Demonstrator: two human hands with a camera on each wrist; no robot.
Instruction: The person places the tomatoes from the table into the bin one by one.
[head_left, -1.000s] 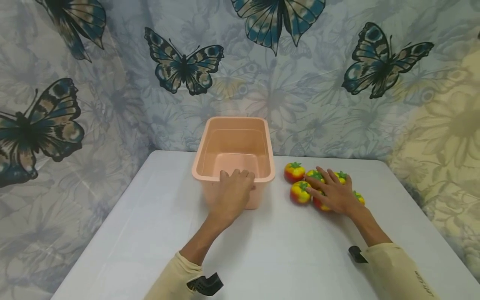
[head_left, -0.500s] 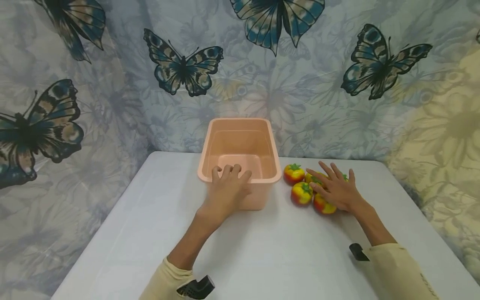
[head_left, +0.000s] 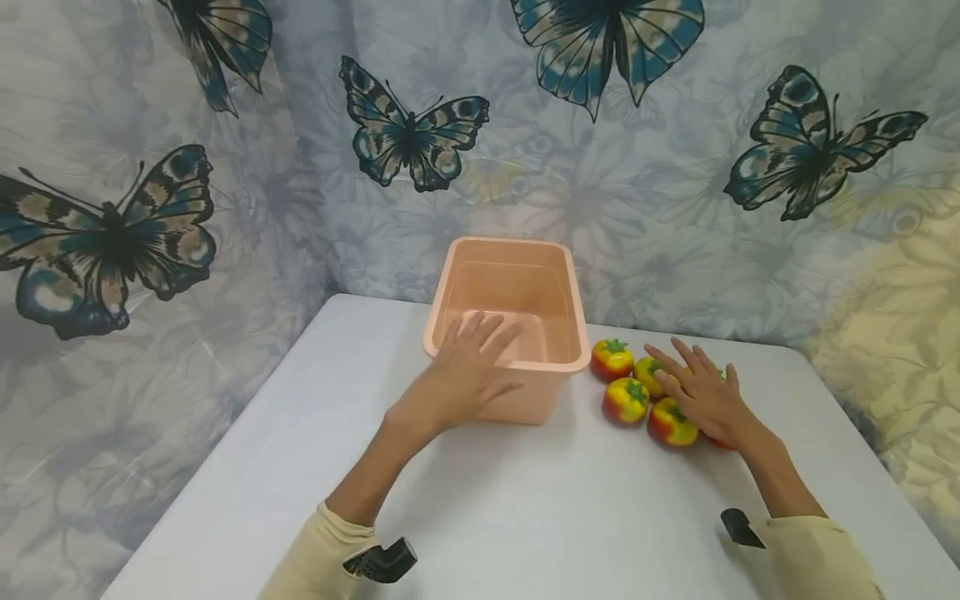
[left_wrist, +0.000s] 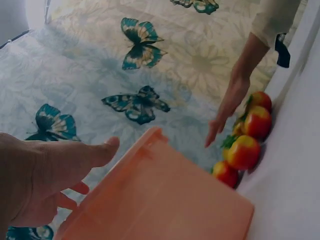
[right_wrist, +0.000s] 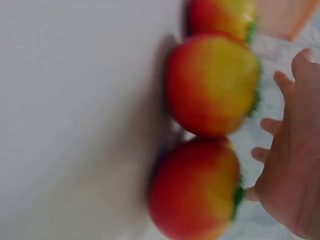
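A peach-coloured plastic tub (head_left: 517, 392) stands near the back of the white table. My left hand (head_left: 457, 375) is over its near rim with fingers spread and straight; in the left wrist view the thumb of this hand (left_wrist: 60, 165) stands apart from the wall. Right of the tub sit several red-and-yellow tomato-like fruits with green leafy tops, among them a front one (head_left: 672, 422) and a left one (head_left: 611, 360). Over this cluster my right hand (head_left: 705, 396) is spread, partly hiding the fruits behind it. The right wrist view shows its fingers beside a fruit (right_wrist: 212, 85), holding nothing.
The white table (head_left: 525, 517) runs up to a fabric backdrop (head_left: 622, 250) printed with butterflies and flowers. A black strap device (head_left: 382, 561) is on the left sleeve, another black device (head_left: 742, 527) on the right one.
My left hand has let go of the tub's near rim and its fingers have straightened. The tub has shifted slightly right. The right hand stays over the fruits. The head view has turned left.
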